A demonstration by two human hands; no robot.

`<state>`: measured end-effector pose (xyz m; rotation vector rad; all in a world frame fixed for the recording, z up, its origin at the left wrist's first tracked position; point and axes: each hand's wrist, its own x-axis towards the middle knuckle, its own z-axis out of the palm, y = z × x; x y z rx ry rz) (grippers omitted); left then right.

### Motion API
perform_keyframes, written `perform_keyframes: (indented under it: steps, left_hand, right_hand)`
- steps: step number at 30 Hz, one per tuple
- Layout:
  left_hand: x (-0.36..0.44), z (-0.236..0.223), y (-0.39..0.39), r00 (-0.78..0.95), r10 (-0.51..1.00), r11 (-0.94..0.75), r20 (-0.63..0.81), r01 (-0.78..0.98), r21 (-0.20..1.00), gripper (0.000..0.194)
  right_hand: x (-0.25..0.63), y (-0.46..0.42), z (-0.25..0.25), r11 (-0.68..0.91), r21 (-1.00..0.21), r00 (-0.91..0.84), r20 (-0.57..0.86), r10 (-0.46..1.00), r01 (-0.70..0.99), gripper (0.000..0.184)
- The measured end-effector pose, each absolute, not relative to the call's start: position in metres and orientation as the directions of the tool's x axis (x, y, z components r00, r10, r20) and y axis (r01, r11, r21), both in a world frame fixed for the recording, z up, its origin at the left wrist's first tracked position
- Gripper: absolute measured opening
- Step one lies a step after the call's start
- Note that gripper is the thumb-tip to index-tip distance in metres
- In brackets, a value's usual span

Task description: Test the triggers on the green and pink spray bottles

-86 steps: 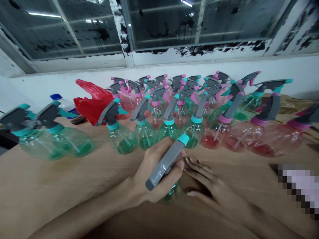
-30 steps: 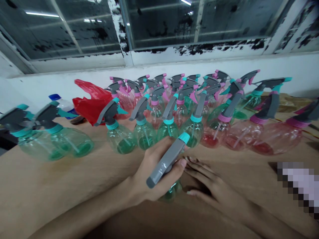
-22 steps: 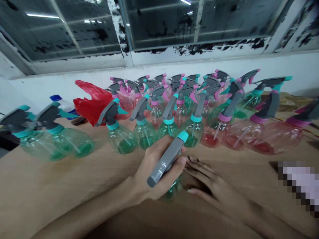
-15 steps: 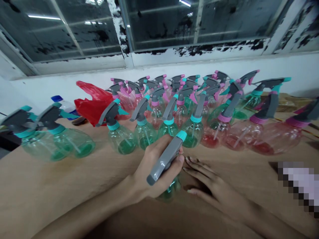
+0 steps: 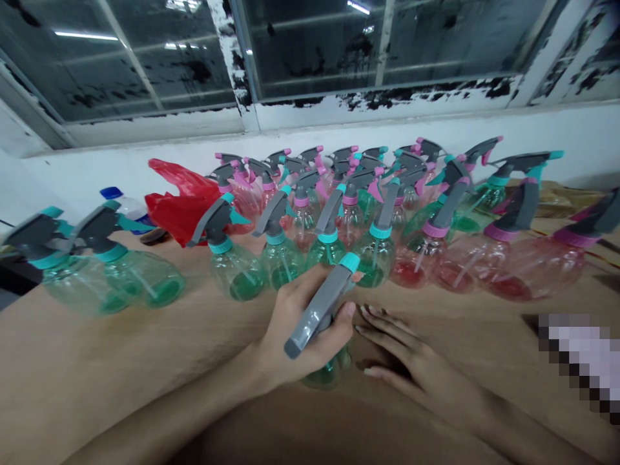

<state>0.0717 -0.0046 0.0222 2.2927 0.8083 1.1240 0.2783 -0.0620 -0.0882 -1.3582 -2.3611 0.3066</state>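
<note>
My left hand (image 5: 303,323) is wrapped round the neck and trigger of a green spray bottle (image 5: 325,376) with a grey head and a teal nozzle. Most of the bottle body is hidden under the hand. My right hand (image 5: 411,358) lies on the table just to the right of it, fingers stretched out and holding nothing. In front of both hands stands a row of spray bottles: green ones (image 5: 237,274) with teal collars at the left and middle, pink ones (image 5: 419,261) with pink collars at the right.
Behind the front row crowd several more spray bottles (image 5: 303,213). At the left back are a red plastic bag (image 5: 181,200) and a bottle with a blue cap (image 5: 128,206). A blurred-out pale object (image 5: 584,355) lies at the right of the wooden table (image 5: 145,374). A window (image 5: 387,51) is behind.
The left index finger has straightened a little near the nozzle, and the spray head has shifted very slightly. The right hand stays where it was.
</note>
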Motion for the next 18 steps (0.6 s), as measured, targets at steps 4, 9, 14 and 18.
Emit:
perform_keyframes:
  steps: [4,9,14,18]
  left_hand:
    - [0.0726,0.0207,-0.0072,0.471,0.689,-0.715,0.551,0.316,0.624,0.028]
    - [0.0721,0.0238,-0.0102,0.45,0.699,-0.714,0.557,0.394,0.578,0.022]
    - [0.0707,0.0238,-0.0129,0.44,0.726,-0.688,0.529,0.461,0.56,0.027]
    - [0.0684,0.0181,-0.0139,0.436,0.745,-0.666,0.505,0.524,0.53,0.031]
  right_hand:
    - [0.2787,-0.0621,-0.0905,0.5,-0.391,-0.441,0.236,0.866,0.773,0.056]
    - [0.2793,-0.0619,-0.0926,0.499,-0.399,-0.436,0.244,0.866,0.769,0.056]
    - [0.2791,-0.0612,-0.0916,0.503,-0.407,-0.443,0.237,0.864,0.763,0.056]
    - [0.2789,-0.0604,-0.0934,0.507,-0.405,-0.444,0.244,0.862,0.761,0.055]
